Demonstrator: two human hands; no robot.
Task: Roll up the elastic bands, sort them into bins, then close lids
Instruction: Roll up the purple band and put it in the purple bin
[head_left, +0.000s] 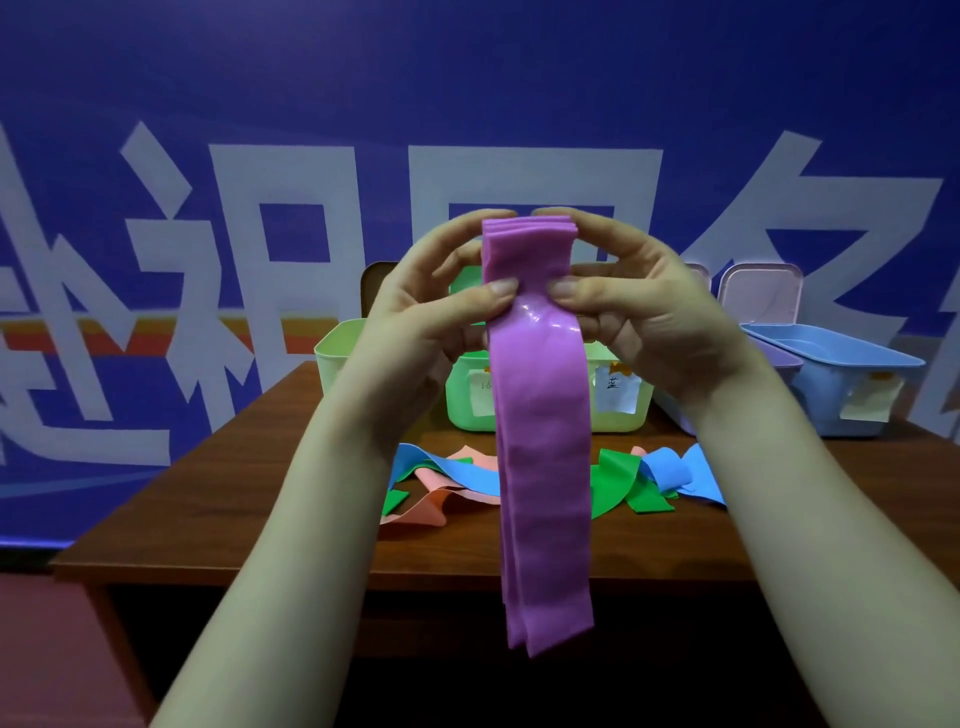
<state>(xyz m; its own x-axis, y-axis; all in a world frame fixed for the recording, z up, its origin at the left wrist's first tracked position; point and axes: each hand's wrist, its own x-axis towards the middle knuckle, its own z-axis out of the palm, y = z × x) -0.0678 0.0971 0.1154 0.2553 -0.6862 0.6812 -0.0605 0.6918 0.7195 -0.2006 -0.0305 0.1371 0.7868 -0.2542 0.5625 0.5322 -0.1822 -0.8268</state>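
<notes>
Fingers (496, 291) of left hand (415, 322) and right hand (644, 317) pinch the purple band (543, 441) (layered, hanging down).

Free table (260, 519) front edge, loose bands (665, 467) mid-table, bins (462, 405) behind (lids (761, 291) seemingly up), purple band (543, 467) hanging centre.

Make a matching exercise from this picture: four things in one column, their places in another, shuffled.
1 purple elastic band
2 blue bin
3 salmon band
4 pale green bin

A left end of the bin row
B lying on the table in the loose pile
C pinched between left hand and right hand, hanging
D right end of the bin row

Pairs: 1-C, 2-D, 3-B, 4-A
</notes>
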